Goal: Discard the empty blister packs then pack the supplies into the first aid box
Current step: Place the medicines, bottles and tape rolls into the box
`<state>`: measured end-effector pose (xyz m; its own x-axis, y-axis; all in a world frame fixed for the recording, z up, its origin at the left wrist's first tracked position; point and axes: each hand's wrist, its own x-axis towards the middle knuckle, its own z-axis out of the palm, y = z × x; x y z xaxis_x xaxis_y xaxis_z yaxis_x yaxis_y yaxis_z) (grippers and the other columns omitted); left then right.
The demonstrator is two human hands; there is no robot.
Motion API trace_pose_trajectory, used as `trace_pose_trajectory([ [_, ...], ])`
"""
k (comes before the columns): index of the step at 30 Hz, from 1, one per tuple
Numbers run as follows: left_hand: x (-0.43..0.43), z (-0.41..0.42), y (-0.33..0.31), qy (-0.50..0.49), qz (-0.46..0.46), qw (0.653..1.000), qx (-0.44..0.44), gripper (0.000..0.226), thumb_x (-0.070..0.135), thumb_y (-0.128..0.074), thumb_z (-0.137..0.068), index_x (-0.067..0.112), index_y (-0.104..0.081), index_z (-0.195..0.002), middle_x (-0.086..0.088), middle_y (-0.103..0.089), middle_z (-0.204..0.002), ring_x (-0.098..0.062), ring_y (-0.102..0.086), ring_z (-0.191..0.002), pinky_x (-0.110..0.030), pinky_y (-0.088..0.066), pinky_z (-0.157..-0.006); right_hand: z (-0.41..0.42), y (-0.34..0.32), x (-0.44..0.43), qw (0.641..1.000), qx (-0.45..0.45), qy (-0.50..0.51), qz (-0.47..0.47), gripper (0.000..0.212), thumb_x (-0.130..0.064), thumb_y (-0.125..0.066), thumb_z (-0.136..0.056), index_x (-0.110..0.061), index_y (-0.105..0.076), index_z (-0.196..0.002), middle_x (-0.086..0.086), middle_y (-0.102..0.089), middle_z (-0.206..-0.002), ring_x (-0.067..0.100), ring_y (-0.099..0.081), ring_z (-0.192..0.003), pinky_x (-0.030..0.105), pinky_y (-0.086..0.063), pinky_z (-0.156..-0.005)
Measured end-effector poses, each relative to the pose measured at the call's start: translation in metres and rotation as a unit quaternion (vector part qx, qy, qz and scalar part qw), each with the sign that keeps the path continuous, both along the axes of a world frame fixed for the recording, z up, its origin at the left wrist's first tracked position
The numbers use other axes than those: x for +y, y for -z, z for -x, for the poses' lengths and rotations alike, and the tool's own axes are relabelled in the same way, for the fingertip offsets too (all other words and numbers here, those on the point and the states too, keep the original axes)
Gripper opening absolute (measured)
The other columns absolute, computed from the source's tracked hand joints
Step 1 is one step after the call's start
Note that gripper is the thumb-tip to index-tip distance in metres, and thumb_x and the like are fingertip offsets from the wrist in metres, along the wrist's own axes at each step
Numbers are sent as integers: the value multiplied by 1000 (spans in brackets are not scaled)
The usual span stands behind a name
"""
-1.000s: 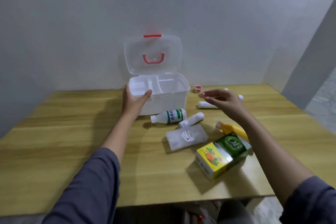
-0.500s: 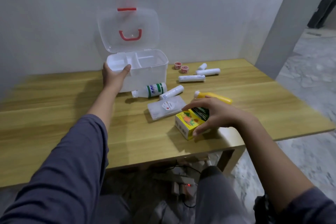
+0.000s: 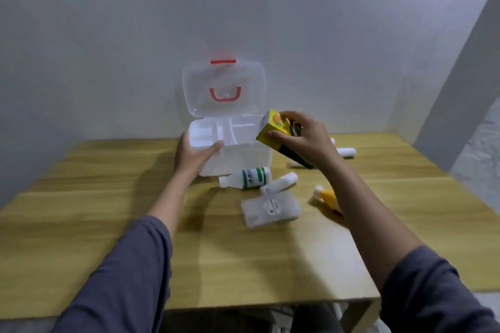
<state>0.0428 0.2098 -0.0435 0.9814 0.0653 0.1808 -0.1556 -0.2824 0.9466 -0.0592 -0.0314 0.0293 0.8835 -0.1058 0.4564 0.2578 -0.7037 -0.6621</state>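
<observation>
Centre frame: your right hand now grasps the yellow-green carton, lifted off the table, tilted over the first aid box. Left hand clasps its rim. Packing has begun.

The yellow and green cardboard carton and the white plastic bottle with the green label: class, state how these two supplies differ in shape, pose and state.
The yellow and green cardboard carton is a box with flat faces; the white plastic bottle with the green label is round. The carton is off the wooden table, tilted, gripped in the right hand beside the open white first aid box; the bottle lies on its side on the table, untouched. Both are outside the box.
</observation>
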Motion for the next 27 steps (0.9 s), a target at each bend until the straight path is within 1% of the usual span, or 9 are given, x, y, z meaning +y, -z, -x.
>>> trace_pose_trajectory([
  [3,5,-12,-1,35,-18,999,-15,113,77,-83,-40,27,-52,-136,4,-63,-133,-18,-60,-122,-45,-51,-103,-44,-13,7,981,30,51,184,64,-58,-65,-71,-27,-53,-126,0,-59,-121,21,-54,-111,39,-36,-94],
  [5,8,-17,-8,55,-37,998,-15,113,78,-83,-37,26,-54,-133,5,-64,-130,-16,-61,-120,-43,-51,-103,-70,-20,10,953,56,73,289,69,-66,-61,-68,-30,-53,-127,-2,-59,-122,21,-52,-113,40,-32,-92],
  [7,7,-18,-17,74,-68,995,-16,112,72,-84,-37,23,-53,-134,3,-62,-132,-15,-58,-121,-37,-50,-102,-91,-21,15,937,85,69,333,71,-69,-62,-64,-31,-55,-123,0,-61,-120,22,-53,-111,42,-31,-91],
  [10,8,-25,-20,77,-125,989,1,121,75,-81,-33,24,-48,-138,2,-54,-140,-18,-50,-129,-39,-46,-106,-116,-19,26,925,142,40,351,74,-67,-68,-60,-30,-55,-123,0,-61,-120,23,-52,-111,43,-31,-92],
  [14,7,-29,-16,71,-150,986,12,120,75,-77,-36,28,-43,-141,2,-46,-145,-18,-39,-138,-44,-42,-111,-136,-17,35,899,139,-6,416,65,-55,-72,-63,-27,-57,-120,1,-62,-115,23,-52,-108,42,-30,-91],
  [18,7,-30,-11,60,-141,988,4,116,73,-77,-37,28,-45,-139,1,-48,-142,-20,-43,-134,-47,-45,-108,-150,-17,40,878,156,-50,450,62,-42,-73,-65,-25,-55,-121,1,-61,-117,23,-52,-108,41,-33,-95],
  [22,7,-32,-7,57,-131,990,-2,114,73,-77,-37,29,-46,-138,2,-47,-142,-17,-41,-135,-44,-44,-109,-150,-22,26,896,146,-47,418,63,-42,-74,-64,-28,-55,-122,-1,-60,-119,23,-50,-115,54,-16,-110],
  [25,6,-34,-4,55,-117,992,-11,111,72,-77,-37,31,-48,-137,3,-48,-140,-16,-43,-134,-43,-43,-109,-143,-25,11,904,130,-29,405,69,-51,-74,-63,-31,-52,-125,-1,-57,-124,22,-50,-116,46,-27,-101],
  [27,6,-35,-4,53,-113,992,-16,110,71,-77,-38,31,-49,-136,3,-49,-140,-15,-44,-133,-40,-43,-108,-140,-26,5,907,130,-28,399,66,-49,-70,-69,-33,-48,-129,0,-53,-128,22,-48,-118,42,-31,-96],
])
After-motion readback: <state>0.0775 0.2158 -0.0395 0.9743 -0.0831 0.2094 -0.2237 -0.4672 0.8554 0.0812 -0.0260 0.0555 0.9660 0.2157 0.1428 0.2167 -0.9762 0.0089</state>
